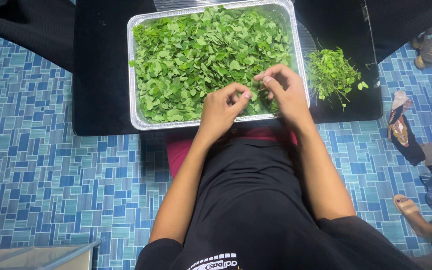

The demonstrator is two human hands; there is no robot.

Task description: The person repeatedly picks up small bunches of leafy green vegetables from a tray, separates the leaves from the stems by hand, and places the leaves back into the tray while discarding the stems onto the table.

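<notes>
Left hand (222, 107) and right hand (282, 86) meet over the near edge of the rectangular silver foil tray (135, 70). Both sets of fingertips pinched together on a thin green sprig (257, 91) strung between them; sprig small and partly hidden, detail hard to read. Left thumb and forefinger closed, right fingers curled in tight. Sprig sits just above the loose small round green leaves (201, 55) that fill the tray almost to its rim. Tray rests on a flat black mat (101, 75). Right of the tray, on the same mat, a small pile of green leafy stems (331, 72), apart from the tray wall. Near side of the tray: a dark red cushion (178, 152) under the person's lap. Blue patterned tiled floor (51, 175) all around the mat. Far right of the tray, another person's bare foot (411, 210) on the floor.
</notes>
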